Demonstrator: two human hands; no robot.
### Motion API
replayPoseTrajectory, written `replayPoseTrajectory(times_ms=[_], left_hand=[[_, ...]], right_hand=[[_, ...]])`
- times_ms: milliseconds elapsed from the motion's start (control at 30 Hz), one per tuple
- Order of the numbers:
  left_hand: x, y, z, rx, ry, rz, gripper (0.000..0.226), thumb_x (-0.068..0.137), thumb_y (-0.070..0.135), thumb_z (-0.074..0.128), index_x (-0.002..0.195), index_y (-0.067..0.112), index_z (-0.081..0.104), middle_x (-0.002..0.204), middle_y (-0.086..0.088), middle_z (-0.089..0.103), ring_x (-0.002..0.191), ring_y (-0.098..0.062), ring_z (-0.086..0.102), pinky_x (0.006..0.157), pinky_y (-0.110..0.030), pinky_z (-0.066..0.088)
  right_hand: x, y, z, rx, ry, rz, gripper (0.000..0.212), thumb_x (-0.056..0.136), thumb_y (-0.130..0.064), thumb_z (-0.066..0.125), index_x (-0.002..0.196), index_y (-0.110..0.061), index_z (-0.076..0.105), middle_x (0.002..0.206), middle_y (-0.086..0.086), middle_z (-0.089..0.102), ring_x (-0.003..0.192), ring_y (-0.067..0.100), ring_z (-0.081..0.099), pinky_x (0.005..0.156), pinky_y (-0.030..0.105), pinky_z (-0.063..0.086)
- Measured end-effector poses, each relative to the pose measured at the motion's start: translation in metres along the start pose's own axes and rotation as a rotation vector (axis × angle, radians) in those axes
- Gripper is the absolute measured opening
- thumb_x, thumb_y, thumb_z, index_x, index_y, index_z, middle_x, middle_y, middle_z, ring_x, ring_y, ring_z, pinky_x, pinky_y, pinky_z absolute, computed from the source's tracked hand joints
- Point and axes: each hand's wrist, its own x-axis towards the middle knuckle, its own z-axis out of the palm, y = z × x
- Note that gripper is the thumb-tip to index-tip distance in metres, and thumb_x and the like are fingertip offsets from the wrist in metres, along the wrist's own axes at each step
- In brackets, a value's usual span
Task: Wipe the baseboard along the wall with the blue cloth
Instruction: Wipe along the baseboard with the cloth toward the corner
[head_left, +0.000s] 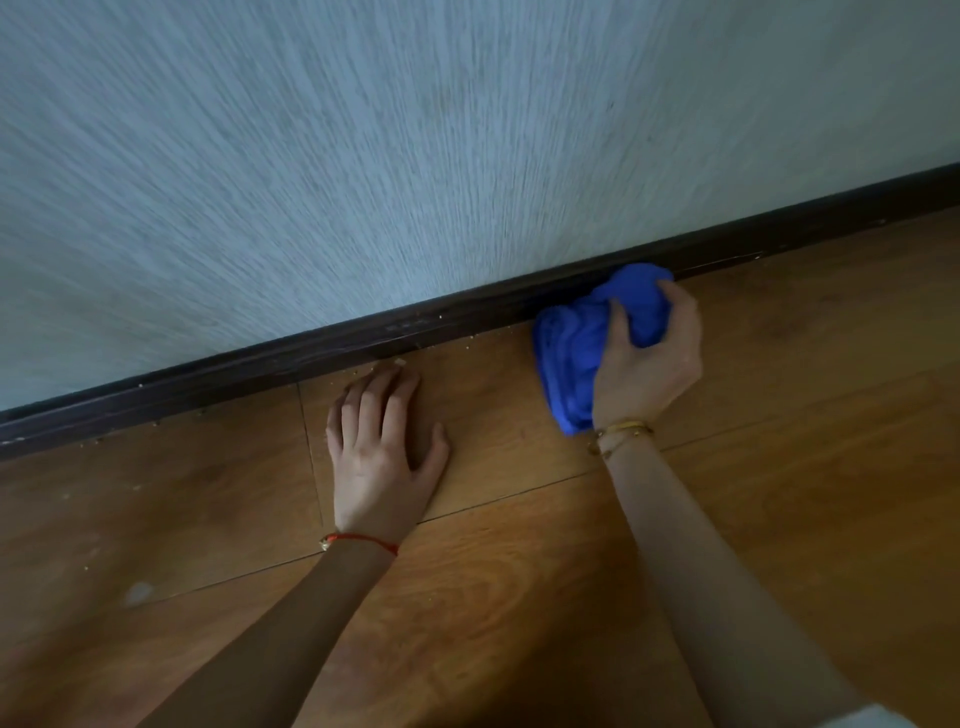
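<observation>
Right hand (647, 364) bunches the blue cloth (587, 343), fingers closed round it, its far end touching the dark baseboard (322, 351). Left hand (384, 441) lies flat, empty, on the floor (519, 597). Risk: the loose wad rides along the floor and misses the crumbs (202, 413) at the left.

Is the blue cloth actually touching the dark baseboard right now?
Touching. The head view shows the blue cloth, bunched in the right hand, pressed against the baseboard, covering part of its face with no gap visible.
</observation>
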Motion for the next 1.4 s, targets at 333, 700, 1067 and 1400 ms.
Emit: replayPoseTrajectory(times_ms=[333,700,1067,1400], left_hand=[[-0.001,-0.001,-0.001,0.004,0.003,0.010,0.054,0.091,0.036,0.066,0.137,0.010,0.060,0.144,-0.010,0.055,0.132,-0.034,0.050,0.115,-0.054,0.030],[0.000,-0.001,-0.001,0.002,-0.027,0.006,0.056,0.093,0.040,0.060,0.139,0.009,0.057,0.145,-0.012,0.053,0.133,-0.035,0.049,0.116,-0.056,0.027],[0.001,0.001,-0.002,0.013,-0.028,-0.005,0.056,0.092,0.042,0.058,0.138,0.010,0.058,0.145,-0.011,0.053,0.129,-0.037,0.051,0.117,-0.052,0.025],[0.002,0.003,-0.002,0.016,-0.040,-0.008,0.056,0.093,0.042,0.057,0.138,0.009,0.058,0.143,-0.013,0.053,0.132,-0.037,0.049,0.118,-0.054,0.024]], right_hand=[[0.013,0.010,-0.012,-0.081,-0.131,-0.005,0.031,0.089,-0.018,0.068,0.117,-0.009,0.062,0.106,0.007,0.065,0.101,0.020,0.061,0.094,0.031,0.050],[0.002,0.014,-0.012,-0.157,-0.253,-0.236,0.021,0.085,-0.011,0.074,0.104,-0.007,0.066,0.092,0.008,0.064,0.090,0.018,0.057,0.085,0.026,0.047],[-0.033,-0.011,0.001,-0.115,-0.304,-0.344,0.023,0.082,-0.008,0.070,0.103,-0.002,0.066,0.092,0.011,0.064,0.089,0.022,0.057,0.084,0.028,0.046],[0.009,0.004,-0.004,-0.086,-0.081,-0.070,0.032,0.087,-0.016,0.071,0.116,-0.003,0.063,0.106,0.010,0.065,0.102,0.023,0.061,0.096,0.032,0.049]])
